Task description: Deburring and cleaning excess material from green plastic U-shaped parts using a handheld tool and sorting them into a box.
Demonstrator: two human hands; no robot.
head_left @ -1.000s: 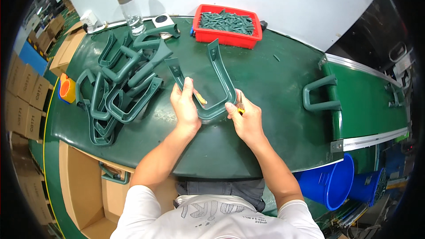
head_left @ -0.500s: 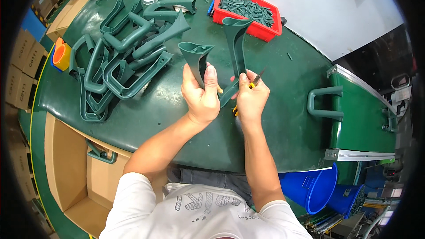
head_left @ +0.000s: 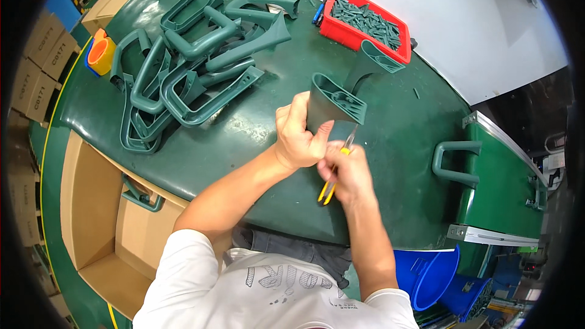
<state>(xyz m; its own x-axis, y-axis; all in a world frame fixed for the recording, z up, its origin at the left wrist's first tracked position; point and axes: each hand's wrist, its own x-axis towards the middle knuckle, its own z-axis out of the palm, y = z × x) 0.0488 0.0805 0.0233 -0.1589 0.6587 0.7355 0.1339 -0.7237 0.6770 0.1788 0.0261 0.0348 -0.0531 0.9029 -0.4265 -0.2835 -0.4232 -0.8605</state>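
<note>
My left hand [head_left: 298, 137] is closed round a dark green plastic U-shaped handle [head_left: 326, 106], its flared, hollow ends turned up and to the right. Close beside it, my right hand [head_left: 353, 173] grips a yellow and black utility knife [head_left: 327, 192]. The knife's blade points up, just below the rim of the nearer flared end; whether it touches the plastic I cannot tell. More green handles [head_left: 201, 79] lie in a tangled pile on the table to the left.
A red bin [head_left: 344, 33] of small green pieces stands at the back. One handle [head_left: 440, 161] lies at the green conveyor [head_left: 503, 176] on the right. An open cardboard box [head_left: 91, 207] holds a handle at lower left. Blue bins [head_left: 426, 277] stand below the table edge.
The held handle has tilted, bringing its flared ends to the right. My right hand has come off the handle and moved lower, with the knife's blade now upright. The whole view has shifted slightly.
</note>
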